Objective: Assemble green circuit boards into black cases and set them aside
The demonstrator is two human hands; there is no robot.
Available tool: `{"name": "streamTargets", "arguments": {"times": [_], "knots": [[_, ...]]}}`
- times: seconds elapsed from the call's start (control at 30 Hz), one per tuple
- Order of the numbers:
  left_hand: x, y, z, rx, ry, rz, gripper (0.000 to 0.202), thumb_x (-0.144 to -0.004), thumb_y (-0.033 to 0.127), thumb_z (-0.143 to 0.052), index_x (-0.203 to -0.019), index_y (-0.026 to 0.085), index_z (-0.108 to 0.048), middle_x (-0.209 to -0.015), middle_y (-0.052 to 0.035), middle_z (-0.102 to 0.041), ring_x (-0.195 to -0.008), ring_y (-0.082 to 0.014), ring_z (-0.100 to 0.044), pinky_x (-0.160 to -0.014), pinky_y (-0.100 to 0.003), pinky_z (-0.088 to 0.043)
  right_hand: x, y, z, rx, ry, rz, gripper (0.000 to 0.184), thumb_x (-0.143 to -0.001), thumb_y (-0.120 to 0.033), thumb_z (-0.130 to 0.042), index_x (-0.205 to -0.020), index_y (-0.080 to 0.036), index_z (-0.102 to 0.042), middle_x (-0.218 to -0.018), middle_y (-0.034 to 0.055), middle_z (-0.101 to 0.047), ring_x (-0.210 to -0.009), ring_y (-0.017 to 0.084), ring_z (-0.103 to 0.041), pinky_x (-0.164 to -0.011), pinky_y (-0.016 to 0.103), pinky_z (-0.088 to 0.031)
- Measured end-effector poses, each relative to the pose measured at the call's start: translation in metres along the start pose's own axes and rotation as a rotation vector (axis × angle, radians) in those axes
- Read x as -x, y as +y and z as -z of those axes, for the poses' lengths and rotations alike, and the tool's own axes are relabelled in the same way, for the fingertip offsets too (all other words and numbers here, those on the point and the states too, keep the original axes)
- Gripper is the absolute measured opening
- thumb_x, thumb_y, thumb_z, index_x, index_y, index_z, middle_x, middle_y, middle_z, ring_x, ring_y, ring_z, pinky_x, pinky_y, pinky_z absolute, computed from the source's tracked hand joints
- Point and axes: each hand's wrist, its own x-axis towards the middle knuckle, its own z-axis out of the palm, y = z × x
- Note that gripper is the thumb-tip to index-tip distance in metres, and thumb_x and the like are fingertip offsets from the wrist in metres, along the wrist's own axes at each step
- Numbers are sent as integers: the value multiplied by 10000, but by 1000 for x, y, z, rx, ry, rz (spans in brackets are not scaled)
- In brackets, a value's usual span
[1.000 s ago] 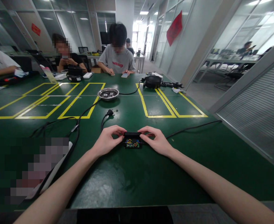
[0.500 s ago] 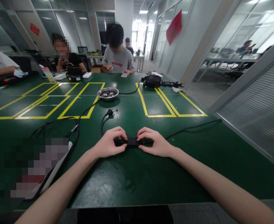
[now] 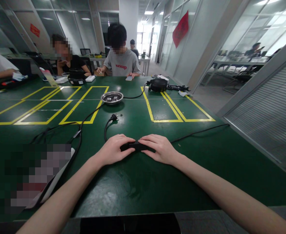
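A small black box-shaped device (image 3: 135, 146) lies on the green table (image 3: 138, 185) in front of me. My left hand (image 3: 113, 149) covers its left end with the fingers laid over the top. My right hand (image 3: 157, 148) covers its right end the same way, fingertips nearly meeting the left hand's in the middle. Both hands press down on the black casing, and only a narrow strip of it shows between them. A black cable (image 3: 199, 131) leaves the device to the right.
A plug on a black cord (image 3: 112, 118) lies just beyond my hands. Farther off stands a metal bowl (image 3: 112, 97) with small parts, and a black bag (image 3: 157, 84). Yellow tape boxes mark the table. Two people sit at the far edge.
The device's open side with coloured parts showed a second ago; now only black casing shows. My hands have flattened over it and moved closer together.
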Motion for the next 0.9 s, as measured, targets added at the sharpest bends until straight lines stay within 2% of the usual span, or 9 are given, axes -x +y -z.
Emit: {"name": "streamTargets", "arguments": {"times": [0.13,0.27,0.37,0.43,0.5,0.6,0.7,0.8,0.9], "knots": [[-1,3,-4,-85,26,-14,366,-902,392,-726,-1204,189,-690,-1039,-80,-774,-925,-239,-710,-856,-379,-532,0,-4,1,84,64,37,265,-1019,-270,-581,-1235,-138,-658,-1119,137,-761,-957,233,-752,-805,362,-647],[-5,10,-5,-162,62,62,458,-886,516,-717,-1206,190,-697,-1059,-93,-773,-948,-270,-699,-864,-411,-512,-3,-8,4,117,146,142,262,-1003,-177,-582,-1252,-127,-650,-1129,135,-771,-1083,251,-746,-907,377,-646],[-7,14,-4,-139,33,181,379,-966,537,-596,-999,191,-747,-912,-68,-767,-840,-244,-684,-787,-379,-492,-5,-9,7,116,196,186,324,-979,-108,-595,-1298,-151,-635,-1148,118,-771,-1198,257,-706,-947,382,-636],[-7,15,-3,-62,12,248,376,-978,531,-584,-918,194,-742,-854,-45,-754,-787,-221,-672,-737,-346,-480,-4,-9,7,117,211,187,346,-974,-93,-588,-1307,-175,-635,-1168,113,-763,-1250,259,-678,-966,391,-627],[-7,15,-2,11,40,273,339,-929,526,-671,-976,196,-733,-900,-35,-755,-806,-215,-674,-734,-327,-481,-3,-7,7,130,209,147,332,-977,-108,-573,-1289,-198,-642,-1231,124,-737,-1257,263,-671,-963,405,-625],[-6,15,0,-12,120,234,357,-841,494,-793,-1019,196,-711,-901,-24,-735,-811,-211,-658,-751,-329,-471,-2,-5,7,87,155,-7,359,-967,-220,-607,-1326,-207,-608,-1315,150,-696,-1163,260,-711,-906,400,-633],[-6,14,2,-108,148,150,351,-810,492,-830,-960,202,-701,-824,-8,-699,-767,-199,-623,-743,-334,-443,-3,-5,7,-64,80,-174,463,-935,-360,-684,-1354,-187,-591,-1184,134,-748,-1022,253,-743,-863,387,-628],[-6,11,3,-159,160,59,348,-825,488,-824,-976,199,-704,-840,-17,-712,-789,-203,-622,-765,-344,-434,-3,-6,7,-147,71,-252,318,-960,-372,-672,-1220,-189,-673,-994,97,-774,-854,228,-741,-768,349,-612],[-7,10,5,-167,175,14,398,-836,494,-811,-1086,202,-709,-943,-43,-748,-868,-227,-631,-808,-366,-442,-2,-8,6,-163,131,-263,243,-973,-357,-658,-1147,-194,-706,-935,90,-772,-794,223,-719,-720,342,-589]]}}
